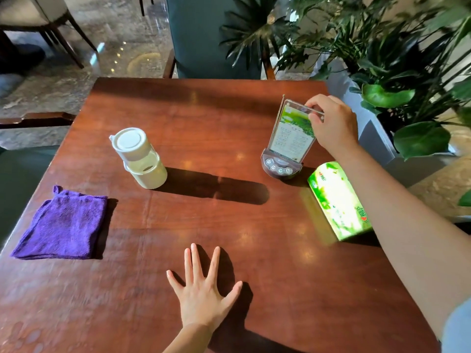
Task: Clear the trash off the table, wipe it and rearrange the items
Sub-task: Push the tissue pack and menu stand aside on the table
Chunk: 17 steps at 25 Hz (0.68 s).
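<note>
Over at the far right of the tabletop (229, 225), the right hand (331, 123) pinches the clear menu stand (293, 133) by its top edge — fingers (314, 121) clamped on it. Left hand (204, 294) lies flat, fingers spread. Green tissue pack (336, 200) just beside the stand; white jar (139, 156) and purple cloth (63, 225) sit leftward — print too small to read.
</note>
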Available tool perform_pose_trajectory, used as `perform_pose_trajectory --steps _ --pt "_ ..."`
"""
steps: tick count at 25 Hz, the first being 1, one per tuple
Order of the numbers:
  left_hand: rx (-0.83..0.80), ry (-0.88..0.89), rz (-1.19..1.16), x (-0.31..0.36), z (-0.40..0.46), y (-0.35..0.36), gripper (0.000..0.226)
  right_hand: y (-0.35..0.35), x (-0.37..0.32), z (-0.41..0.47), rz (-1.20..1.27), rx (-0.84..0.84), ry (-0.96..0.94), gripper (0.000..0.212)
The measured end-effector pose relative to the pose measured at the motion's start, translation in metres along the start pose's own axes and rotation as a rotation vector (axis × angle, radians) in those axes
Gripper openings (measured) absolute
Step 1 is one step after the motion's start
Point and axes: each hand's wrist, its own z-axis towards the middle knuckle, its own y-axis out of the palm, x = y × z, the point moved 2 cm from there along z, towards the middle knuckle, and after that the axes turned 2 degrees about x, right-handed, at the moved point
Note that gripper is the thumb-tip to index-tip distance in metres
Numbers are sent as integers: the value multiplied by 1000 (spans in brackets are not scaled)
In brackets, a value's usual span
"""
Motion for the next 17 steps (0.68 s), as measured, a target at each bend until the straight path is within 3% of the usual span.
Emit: perform_pose_trajectory --steps 6,13,17 --pt "0 -5 -1 0 0 1 85 10 17 -16 -114 -4 117 26" --pt "-1 0 -8 1 1 2 86 28 14 -43 -354 -16 41 59" --pt "-13 6 -16 3 1 -2 85 36 -19 -56 -297 95 46 59"
